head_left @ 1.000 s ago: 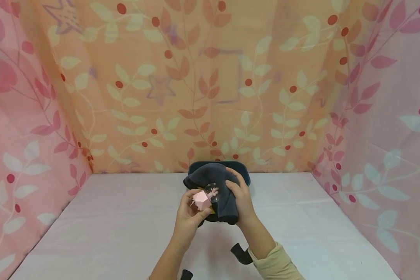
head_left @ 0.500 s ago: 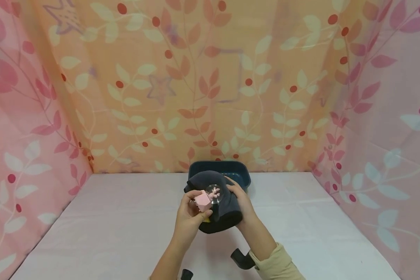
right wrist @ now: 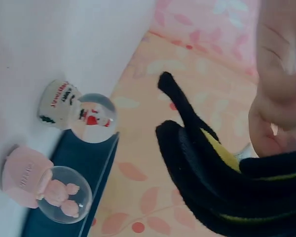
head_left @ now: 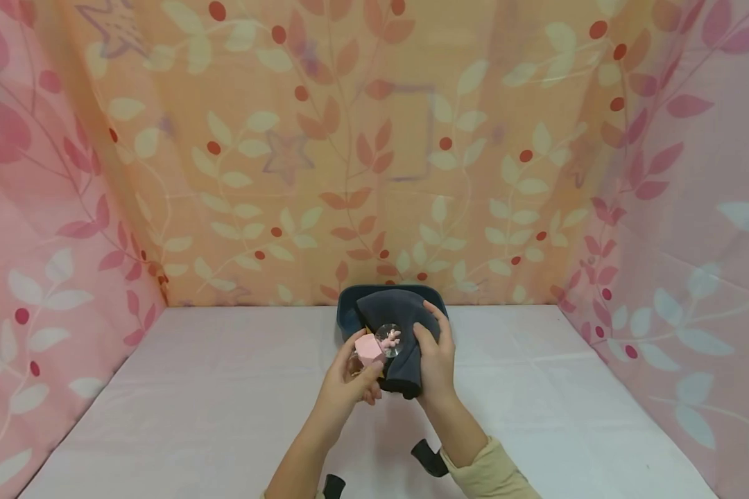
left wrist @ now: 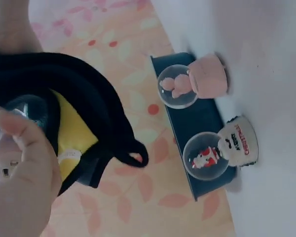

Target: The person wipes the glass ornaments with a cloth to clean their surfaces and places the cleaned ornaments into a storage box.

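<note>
My left hand [head_left: 348, 380] holds a snow globe [head_left: 369, 350] by its faceted pink base; a small pink figure shows in its clear dome, which points right. With my right hand [head_left: 438, 360] I grip a dark grey cloth [head_left: 392, 305] that lies behind and around the dome. The left wrist view shows the cloth's yellow inner side [left wrist: 71, 123], black edging, a small hanging loop [left wrist: 133, 154] and a white label. In the right wrist view my right fingers [right wrist: 281, 118] are partly cut off by the frame, and the held globe is mostly hidden.
A dark blue bin [head_left: 348, 322] stands at the table's back edge. Before it are two more snow globes, one with a pink base [left wrist: 209, 76] and one with a white lettered base [left wrist: 240, 142]. Black curved pieces [head_left: 429, 457] show by the forearms. Patterned curtains surround the table.
The cloth has bunched and spread by turns around the dome, its lower bulge now narrower than half a second ago. Both hands and the snow globe have shifted slightly right.
</note>
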`<move>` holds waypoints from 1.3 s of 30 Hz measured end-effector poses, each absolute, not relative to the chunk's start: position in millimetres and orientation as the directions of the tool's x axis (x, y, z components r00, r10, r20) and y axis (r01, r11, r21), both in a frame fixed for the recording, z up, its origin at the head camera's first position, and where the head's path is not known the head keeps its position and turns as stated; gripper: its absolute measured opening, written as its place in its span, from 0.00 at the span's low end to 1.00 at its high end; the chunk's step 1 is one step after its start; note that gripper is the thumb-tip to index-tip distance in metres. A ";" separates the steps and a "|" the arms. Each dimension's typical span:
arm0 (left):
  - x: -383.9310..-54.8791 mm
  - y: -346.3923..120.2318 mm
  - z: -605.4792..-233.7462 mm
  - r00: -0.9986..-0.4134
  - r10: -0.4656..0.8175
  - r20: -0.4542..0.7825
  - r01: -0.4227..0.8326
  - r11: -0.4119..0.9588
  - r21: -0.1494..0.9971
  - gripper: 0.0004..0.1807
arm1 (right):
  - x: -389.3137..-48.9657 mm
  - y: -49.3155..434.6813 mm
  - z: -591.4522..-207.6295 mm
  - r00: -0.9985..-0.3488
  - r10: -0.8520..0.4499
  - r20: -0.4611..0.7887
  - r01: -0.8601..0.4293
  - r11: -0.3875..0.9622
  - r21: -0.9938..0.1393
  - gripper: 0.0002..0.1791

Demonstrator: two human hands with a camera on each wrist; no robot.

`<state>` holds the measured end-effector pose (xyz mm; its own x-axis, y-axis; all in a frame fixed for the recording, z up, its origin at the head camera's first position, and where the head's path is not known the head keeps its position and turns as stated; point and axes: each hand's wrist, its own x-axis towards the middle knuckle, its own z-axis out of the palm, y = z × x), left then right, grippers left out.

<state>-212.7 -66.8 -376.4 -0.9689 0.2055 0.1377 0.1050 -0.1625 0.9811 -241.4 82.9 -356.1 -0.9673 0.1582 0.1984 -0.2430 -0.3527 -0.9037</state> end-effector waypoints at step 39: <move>-212.8 -62.5 -390.7 -0.949 -0.040 0.312 0.313 -0.206 0.927 0.16 | -236.0 71.0 -362.7 -0.429 -0.213 0.878 -0.831 0.475 -0.290 0.25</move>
<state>-212.8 -62.5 -390.7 -0.9493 -0.0405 0.3117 0.3131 -0.2056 0.9272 -236.0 71.0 -362.7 -0.4287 -0.2128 0.8780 -0.8306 0.4751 -0.2904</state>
